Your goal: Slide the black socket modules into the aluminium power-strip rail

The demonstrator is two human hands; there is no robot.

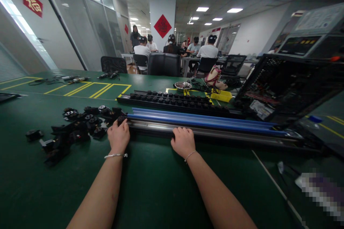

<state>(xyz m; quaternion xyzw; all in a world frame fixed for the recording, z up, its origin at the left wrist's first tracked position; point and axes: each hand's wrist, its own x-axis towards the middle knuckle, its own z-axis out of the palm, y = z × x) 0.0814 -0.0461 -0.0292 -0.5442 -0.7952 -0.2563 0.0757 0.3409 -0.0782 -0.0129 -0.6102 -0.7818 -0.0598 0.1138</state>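
A long silvery metal rail with a black base (158,126) lies across the green table in front of me. My left hand (119,136) is at its left end, fingers closed on a small black part (121,118) that touches or nearly touches the rail's end. Farther right, my right hand (184,141) has its fingers curled over the rail's near edge, with the thumb tucked out of sight. Behind the rail runs a blue channel (204,118). To the left of my left hand lies a loose heap of black plastic parts (80,125).
Black racks of round parts (166,101) stand behind the blue channel. Beyond them are a metal bowl (183,86) and a yellow tray (221,95). An open black case (290,86) rises at right. Cabled tools (76,79) lie far left. Several people sit at tables beyond.
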